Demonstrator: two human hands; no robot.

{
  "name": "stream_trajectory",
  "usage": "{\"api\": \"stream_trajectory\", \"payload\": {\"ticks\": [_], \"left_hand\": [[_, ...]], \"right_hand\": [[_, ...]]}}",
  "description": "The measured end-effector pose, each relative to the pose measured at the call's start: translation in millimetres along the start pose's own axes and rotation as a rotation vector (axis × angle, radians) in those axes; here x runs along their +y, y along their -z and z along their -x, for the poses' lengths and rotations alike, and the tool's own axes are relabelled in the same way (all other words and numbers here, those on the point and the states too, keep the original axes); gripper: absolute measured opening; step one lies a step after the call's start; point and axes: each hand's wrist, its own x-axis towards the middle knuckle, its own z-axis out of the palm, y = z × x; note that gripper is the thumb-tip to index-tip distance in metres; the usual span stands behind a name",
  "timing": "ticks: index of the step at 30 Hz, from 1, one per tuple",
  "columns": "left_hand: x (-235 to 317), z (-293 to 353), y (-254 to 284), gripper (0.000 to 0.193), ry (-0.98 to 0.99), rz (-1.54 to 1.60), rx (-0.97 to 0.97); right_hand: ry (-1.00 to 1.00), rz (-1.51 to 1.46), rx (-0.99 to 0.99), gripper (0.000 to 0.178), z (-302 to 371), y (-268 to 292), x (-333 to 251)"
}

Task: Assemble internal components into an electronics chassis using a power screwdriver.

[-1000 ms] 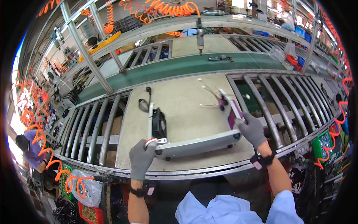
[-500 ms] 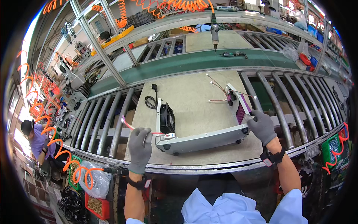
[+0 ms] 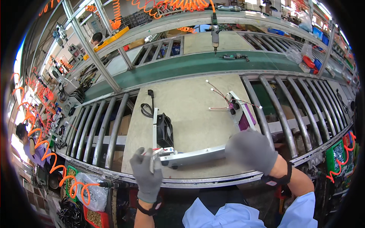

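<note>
Metal frame (image 3: 197, 156) beside left hand (image 3: 147, 174)

Black wristbands (image 3: 149, 208) and a pale-blue shirt (image 3: 228, 216) accompany grey-gloved hands (image 3: 147, 176)

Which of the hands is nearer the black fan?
The left hand, at the end of the metal frame with the fan; the blurred right hand is at the opposite end, near the purple panel.

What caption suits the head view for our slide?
Grey-gloved left hand and blurred grey-gloved right hand at a silver metal frame with a black square fan, on a pale board.
</note>
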Motion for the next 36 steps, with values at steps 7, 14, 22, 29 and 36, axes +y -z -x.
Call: {"api": "stream_trajectory", "payload": {"ticks": [7,14,22,29,36], "left_hand": [[-11,15,-33,0.054,-0.045,0.079,-0.179],[-24,28,-49,0.044,-0.012,0.192,-0.156],[-32,38,-47,0.05,0.057,0.216,-0.226],[-31,38,-43,0.048,0.019,0.062,-0.292],[-28,37,-48,0.049,0.064,0.22,-0.22]], "right_hand": [[0.054,-0.033,-0.349,0.044,-25,1,-6],[0.021,-0.054,-1.113,0.039,-114,12,2],[0.177,-0.315,-1.421,0.038,-189,-114,0],[0.37,-0.188,-1.491,0.031,-177,-192,-19],[0.398,-0.177,-1.374,0.02,-179,-206,-24]]}}
